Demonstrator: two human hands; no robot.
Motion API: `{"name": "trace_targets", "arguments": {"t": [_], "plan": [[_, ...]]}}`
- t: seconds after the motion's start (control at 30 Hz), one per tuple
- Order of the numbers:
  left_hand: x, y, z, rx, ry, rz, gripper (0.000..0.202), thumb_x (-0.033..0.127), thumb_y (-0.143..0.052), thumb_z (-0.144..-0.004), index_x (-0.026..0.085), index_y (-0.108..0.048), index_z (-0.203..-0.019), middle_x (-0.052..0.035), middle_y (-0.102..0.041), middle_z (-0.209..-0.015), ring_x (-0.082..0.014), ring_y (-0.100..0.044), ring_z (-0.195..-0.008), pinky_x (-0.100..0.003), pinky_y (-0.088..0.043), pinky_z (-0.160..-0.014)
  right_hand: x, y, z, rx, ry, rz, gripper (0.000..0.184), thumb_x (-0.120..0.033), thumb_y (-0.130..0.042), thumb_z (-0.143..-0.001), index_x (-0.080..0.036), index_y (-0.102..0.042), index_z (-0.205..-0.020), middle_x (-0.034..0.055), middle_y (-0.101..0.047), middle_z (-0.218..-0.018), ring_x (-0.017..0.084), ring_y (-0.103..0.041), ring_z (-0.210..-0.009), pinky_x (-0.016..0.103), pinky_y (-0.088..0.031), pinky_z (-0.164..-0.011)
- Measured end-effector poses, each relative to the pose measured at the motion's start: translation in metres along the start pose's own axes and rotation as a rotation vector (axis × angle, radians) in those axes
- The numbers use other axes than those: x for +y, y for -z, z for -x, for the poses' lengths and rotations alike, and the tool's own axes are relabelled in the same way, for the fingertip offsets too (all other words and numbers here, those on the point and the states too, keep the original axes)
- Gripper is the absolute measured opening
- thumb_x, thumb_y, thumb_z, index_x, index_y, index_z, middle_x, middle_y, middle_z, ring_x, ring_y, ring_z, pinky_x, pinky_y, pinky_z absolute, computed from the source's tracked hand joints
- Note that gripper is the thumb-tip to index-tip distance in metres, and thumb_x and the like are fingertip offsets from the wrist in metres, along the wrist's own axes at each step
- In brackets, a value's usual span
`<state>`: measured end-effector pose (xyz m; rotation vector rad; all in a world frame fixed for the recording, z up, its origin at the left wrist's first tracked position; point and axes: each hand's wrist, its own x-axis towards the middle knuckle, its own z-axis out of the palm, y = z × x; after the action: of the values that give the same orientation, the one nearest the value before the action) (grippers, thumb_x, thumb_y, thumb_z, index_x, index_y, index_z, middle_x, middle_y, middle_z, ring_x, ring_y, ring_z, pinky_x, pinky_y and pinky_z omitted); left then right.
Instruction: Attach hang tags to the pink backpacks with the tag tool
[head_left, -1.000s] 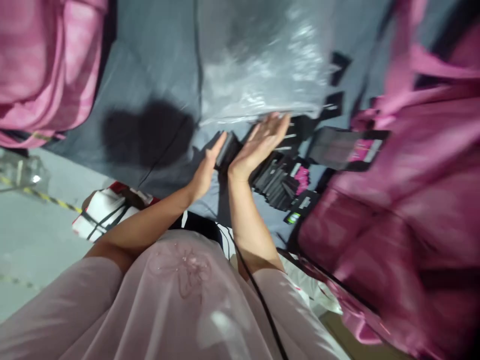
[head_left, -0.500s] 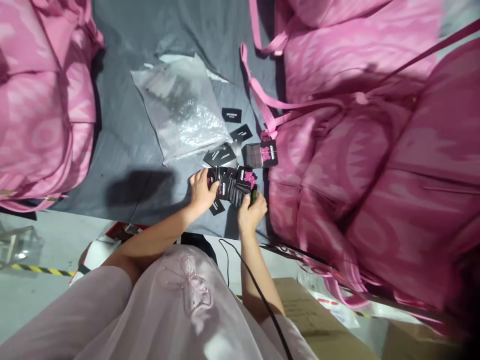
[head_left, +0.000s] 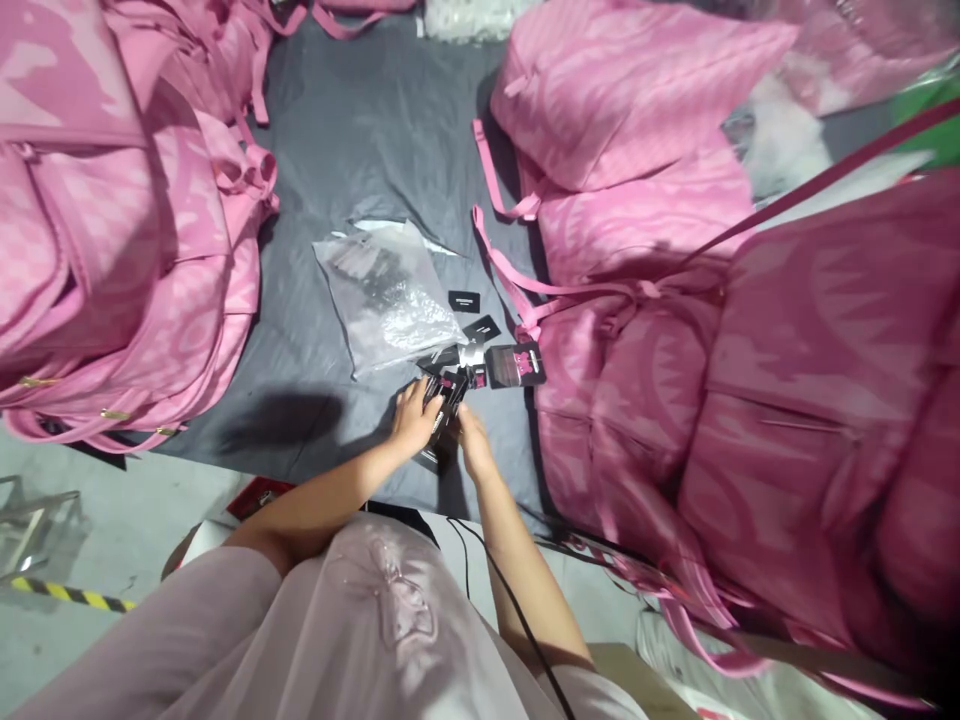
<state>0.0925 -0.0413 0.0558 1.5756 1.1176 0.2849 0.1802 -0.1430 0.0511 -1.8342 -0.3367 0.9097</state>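
A bunch of black tags (head_left: 448, 403) with pink prints stands between my two hands, over the grey cloth. My left hand (head_left: 414, 418) is wrapped round the left side of the bunch, thumb toward me. From the right, my right hand (head_left: 472, 438) presses its fingers against the other side; its fingertips are partly hidden. Just beyond lies a neat stack of black tags (head_left: 516, 366) with a pink figure on top. Loose black tags (head_left: 465, 301) lie behind my hands, and another loose tag lies below my left hand.
A clear plastic bag (head_left: 390, 295) lies on the grey cloth (head_left: 375, 130) beyond my left hand. Pink backpacks (head_left: 195, 260) are piled at the left, and more pink backpacks (head_left: 637, 400) at the right. A black cable (head_left: 517, 600) runs past my right forearm.
My hands have come closer together and squeezed the spread tags into a tighter bunch. The camera view has tilted up, showing more of the far table.
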Motion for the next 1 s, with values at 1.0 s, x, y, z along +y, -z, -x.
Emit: {"name": "trace_targets", "arguments": {"t": [1.0], "plan": [[0.047,0.056,0.016,0.056,-0.303,-0.288,0.036,0.025,-0.038,-0.100,0.017,-0.067,-0.121,-0.0105,-0.068,-0.128,-0.0230,-0.060,-0.121,-0.045,-0.047,-0.110,-0.012,-0.025,-0.003,-0.221,-0.338,-0.811,0.057,-0.042,-0.089,-0.055,-0.025,-0.065,-0.104,0.0013,-0.078,-0.098,0.025,-0.074,-0.088,0.042,-0.061,-0.087]]}}
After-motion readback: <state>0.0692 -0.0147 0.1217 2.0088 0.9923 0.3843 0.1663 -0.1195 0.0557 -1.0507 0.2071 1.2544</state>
